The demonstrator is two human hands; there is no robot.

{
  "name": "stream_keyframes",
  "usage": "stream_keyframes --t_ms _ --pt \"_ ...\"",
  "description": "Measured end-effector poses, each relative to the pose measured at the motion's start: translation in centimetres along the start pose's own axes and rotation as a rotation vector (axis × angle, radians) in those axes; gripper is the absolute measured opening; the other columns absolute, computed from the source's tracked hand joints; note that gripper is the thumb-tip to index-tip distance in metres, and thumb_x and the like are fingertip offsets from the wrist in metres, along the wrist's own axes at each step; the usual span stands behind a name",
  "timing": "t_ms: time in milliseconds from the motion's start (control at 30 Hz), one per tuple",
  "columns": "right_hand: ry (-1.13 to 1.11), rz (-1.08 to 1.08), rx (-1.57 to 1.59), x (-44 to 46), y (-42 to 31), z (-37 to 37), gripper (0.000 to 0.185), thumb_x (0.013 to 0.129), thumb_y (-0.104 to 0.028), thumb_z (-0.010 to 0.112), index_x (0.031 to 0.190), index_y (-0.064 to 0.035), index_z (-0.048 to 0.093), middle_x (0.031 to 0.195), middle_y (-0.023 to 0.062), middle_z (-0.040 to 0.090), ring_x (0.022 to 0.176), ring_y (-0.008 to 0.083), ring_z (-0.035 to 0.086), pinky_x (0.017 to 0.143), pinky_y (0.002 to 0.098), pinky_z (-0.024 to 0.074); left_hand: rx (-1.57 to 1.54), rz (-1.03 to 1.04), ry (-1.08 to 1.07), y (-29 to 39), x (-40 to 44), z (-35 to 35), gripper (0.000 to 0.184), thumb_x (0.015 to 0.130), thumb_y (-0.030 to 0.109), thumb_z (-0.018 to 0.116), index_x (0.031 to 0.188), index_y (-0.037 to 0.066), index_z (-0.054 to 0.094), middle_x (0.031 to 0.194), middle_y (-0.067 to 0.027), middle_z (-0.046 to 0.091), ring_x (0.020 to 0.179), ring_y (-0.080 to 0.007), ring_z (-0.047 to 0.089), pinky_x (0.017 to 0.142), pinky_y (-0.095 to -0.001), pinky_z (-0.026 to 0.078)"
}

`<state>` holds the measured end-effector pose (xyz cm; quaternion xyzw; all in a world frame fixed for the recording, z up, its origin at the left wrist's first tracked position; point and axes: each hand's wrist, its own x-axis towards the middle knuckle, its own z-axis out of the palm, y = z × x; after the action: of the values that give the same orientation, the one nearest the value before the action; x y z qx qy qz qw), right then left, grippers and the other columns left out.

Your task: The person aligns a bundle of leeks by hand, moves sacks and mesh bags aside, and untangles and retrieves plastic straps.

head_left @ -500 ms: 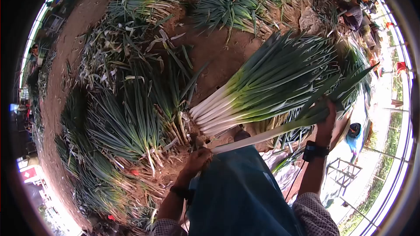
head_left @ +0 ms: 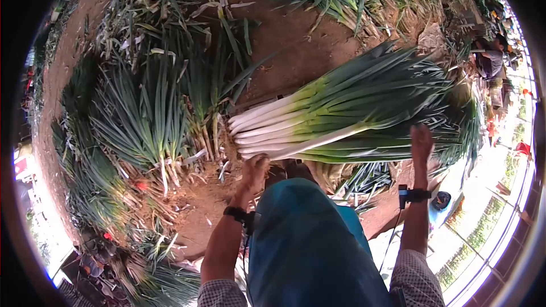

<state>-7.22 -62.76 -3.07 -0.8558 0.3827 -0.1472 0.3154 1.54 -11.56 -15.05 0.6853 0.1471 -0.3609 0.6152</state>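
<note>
left hand (head_left: 255,174) grips leek (head_left: 331,138) low on white stem (head_left: 298,148) | right hand (head_left: 421,143) near leaves (head_left: 392,102), I can't tell its grip | likely light, stem firm, leaves tearable; hold stem

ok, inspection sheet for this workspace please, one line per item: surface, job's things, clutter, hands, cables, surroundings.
Surface: bare brown ground, littered with scraps.
Job's things: large leek pile, white ends together at picture left; one pale stalk lies across it.
Clutter: more leeks and tangled loose leaves at picture left.
Hands: left hand at the stalk's white end, right hand by the pile's leaves; grips unclear.
Cables: thin dark cable from the right wristband.
Surroundings: person at picture right; details blurred.
</note>
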Motion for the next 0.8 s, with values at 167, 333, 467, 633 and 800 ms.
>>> stream_keyframes --t_ms 167,333,467,633,800 --pt "-0.458 -0.718 -0.380 -1.4 -13.3 6.1 0.039 0.070 -0.018 0.080 0.103 -0.0042 0.065 0.109 0.0109 0.063 0.108 0.0315 0.056 0.094 0.0433 0.0443 0.055 -0.042 -0.068 1.8 1.8 -3.3 0.024 0.092 0.021 0.062 0.100 -0.001 0.068 0.083 0.0011 0.064 0.075 -0.0083 0.054 0.070 -0.0262 0.045" --pt "-0.873 -0.989 -0.573 0.8 -11.2 11.2 0.052 0.064 -0.021 0.082 0.109 -0.0066 0.061 0.109 0.0086 0.060 0.107 0.0282 0.052 0.099 0.0416 0.0382 0.119 0.058 0.025 0.4 3.7 -5.1 0.024 0.093 0.019 0.059 0.102 -0.001 0.069 0.076 0.0023 0.060 0.068 -0.0065 0.049 0.061 -0.0265 0.043" --pt "-0.918 -1.077 -0.594 1.3 -8.5 12.9 0.052 0.067 -0.021 0.080 0.111 -0.0055 0.057 0.103 0.0096 0.059 0.102 0.0296 0.052 0.096 0.0416 0.0391 0.094 0.060 0.031 1.1 3.9 -6.4 0.024 0.093 0.019 0.060 0.105 0.000 0.069 0.076 0.0013 0.061 0.066 -0.0059 0.050 0.058 -0.0247 0.042" --pt "-1.026 -1.137 -0.616 1.8 -10.8 15.0 0.044 0.073 -0.018 0.075 0.110 -0.0053 0.055 0.094 0.0111 0.057 0.095 0.0305 0.052 0.088 0.0425 0.0422 -0.138 -0.075 0.136 -0.9 3.8 -8.5 0.036 0.089 0.019 0.066 0.117 -0.003 0.062 0.086 -0.0047 0.065 0.075 -0.0125 0.058 0.066 -0.0281 0.047" --pt "-0.999 -1.212 -0.617 1.6 -14.6 16.9 0.038 0.076 -0.018 0.071 0.107 -0.0035 0.056 0.089 0.0121 0.057 0.090 0.0300 0.053 0.083 0.0423 0.0439 0.838 0.292 0.696 -1.6 1.8 -6.9 0.029 0.090 0.012 0.060 0.115 -0.003 0.061 0.107 -0.0191 0.063 0.103 -0.0352 0.057 0.089 -0.0435 0.046"
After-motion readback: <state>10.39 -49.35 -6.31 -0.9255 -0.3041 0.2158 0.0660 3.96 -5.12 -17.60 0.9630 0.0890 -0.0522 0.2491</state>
